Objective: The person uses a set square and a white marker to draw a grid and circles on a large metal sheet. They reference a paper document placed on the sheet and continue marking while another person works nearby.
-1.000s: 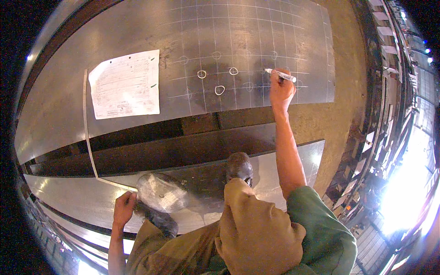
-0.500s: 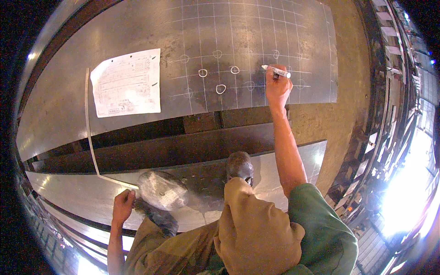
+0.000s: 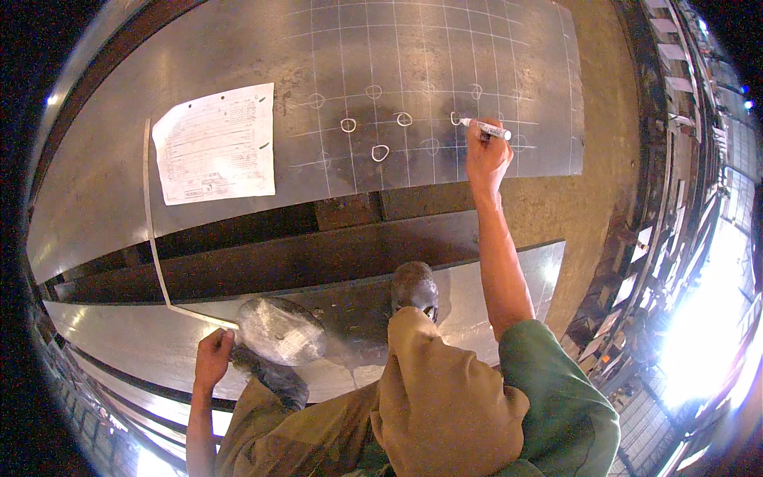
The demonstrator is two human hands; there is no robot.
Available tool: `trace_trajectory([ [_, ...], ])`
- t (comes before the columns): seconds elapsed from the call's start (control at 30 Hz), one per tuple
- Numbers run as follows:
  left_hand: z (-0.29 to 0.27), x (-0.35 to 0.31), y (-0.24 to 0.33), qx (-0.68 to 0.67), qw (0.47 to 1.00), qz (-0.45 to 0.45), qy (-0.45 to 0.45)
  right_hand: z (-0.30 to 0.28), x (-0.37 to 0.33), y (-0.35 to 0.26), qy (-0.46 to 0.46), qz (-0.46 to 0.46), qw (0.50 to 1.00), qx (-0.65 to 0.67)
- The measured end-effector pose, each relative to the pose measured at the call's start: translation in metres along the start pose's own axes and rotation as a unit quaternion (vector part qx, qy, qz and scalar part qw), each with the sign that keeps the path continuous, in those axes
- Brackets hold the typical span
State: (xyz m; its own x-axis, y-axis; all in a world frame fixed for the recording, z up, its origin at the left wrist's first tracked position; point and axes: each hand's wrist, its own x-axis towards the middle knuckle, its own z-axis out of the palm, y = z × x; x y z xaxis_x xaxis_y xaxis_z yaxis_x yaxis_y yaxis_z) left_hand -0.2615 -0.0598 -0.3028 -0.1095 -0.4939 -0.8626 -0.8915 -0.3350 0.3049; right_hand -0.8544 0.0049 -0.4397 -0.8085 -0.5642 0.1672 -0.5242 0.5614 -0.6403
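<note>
Partly behind fingers (image 3: 474,132), perhaps: marker (image 3: 497,132)

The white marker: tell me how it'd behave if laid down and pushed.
The white marker would probably roll, since it looks round-bodied. It is likely stiff, looking straight in the right hand, and probably light, being slim.

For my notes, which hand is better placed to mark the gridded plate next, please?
Likely the right hand: it holds a white marker at the gridded plate; the left hand is farther away.
</note>
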Motion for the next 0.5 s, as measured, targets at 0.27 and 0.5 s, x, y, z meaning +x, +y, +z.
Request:
trace_trajectory([
  [0.27,-0.007,0.005,-0.012,0.054,0.998,0.000,-0.026,0.009,0.010,-0.016,0.003,-0.021,1.000,0.013],
  [0.5,-0.003,-0.001,-0.002,0.021,1.000,0.004,0.014,-0.031,0.025,0.044,0.096,0.077,0.992,0.002],
])
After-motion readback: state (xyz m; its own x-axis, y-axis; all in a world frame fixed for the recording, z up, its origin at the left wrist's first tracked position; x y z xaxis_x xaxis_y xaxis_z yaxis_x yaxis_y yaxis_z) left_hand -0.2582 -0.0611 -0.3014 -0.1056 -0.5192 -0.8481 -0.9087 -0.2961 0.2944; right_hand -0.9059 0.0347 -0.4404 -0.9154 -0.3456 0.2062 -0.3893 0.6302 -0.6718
